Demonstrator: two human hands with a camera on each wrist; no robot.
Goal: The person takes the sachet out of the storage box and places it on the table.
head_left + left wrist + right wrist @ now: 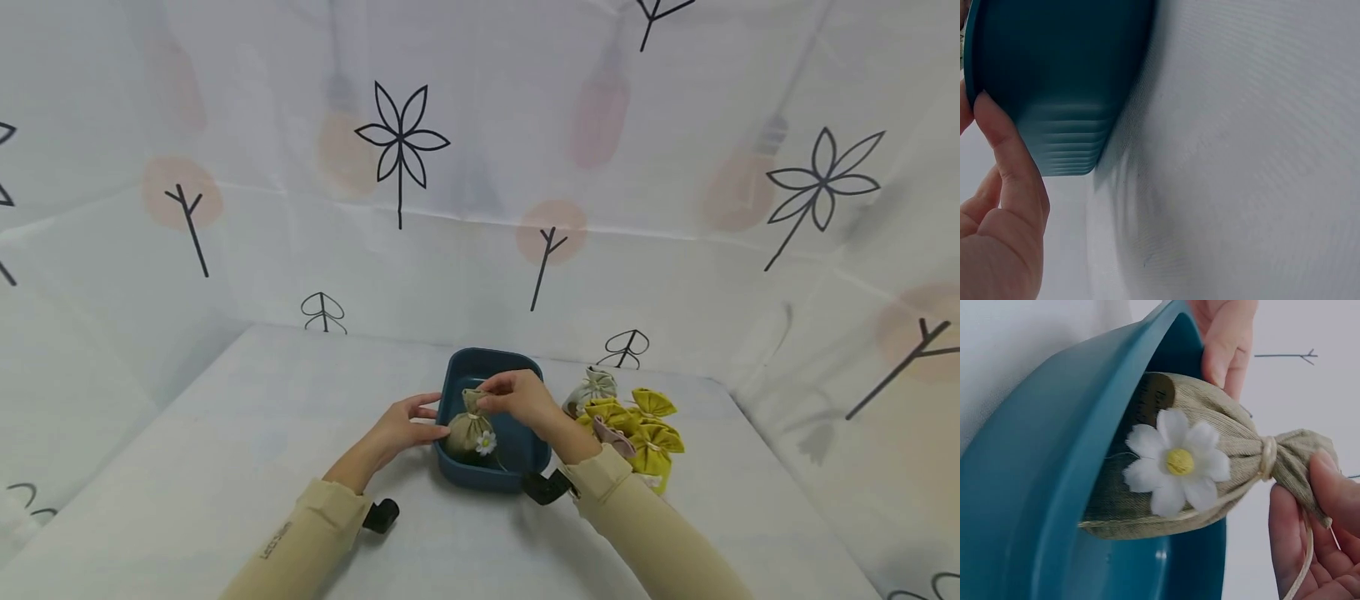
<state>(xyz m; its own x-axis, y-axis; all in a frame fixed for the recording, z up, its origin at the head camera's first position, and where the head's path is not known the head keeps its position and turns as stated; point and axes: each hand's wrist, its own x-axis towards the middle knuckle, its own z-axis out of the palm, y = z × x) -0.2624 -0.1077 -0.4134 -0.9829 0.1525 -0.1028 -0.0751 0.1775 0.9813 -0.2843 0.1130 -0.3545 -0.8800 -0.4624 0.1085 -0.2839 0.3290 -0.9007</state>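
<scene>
My right hand [522,398] pinches the gathered neck of a khaki drawstring pouch [468,432] between thumb and fingers. A white fabric daisy [1177,462] with a yellow centre and a round brown label [1155,399] decorate the pouch. Its cord hangs past the right fingers. The pouch's lower part is within a dark blue plastic bin [480,478]; whether it touches the bottom is hidden. At the bin's left side, my left hand [403,429] holds the rim, thumb and fingers on either side of the wall [1066,69].
Right of the bin lies a heap of small pouches: several mustard-yellow ones [655,437], a pinkish one [613,435] and a pale grey-green one [597,385]. A white cloth [247,450] covers the table. Behind hangs a patterned white curtain [465,275].
</scene>
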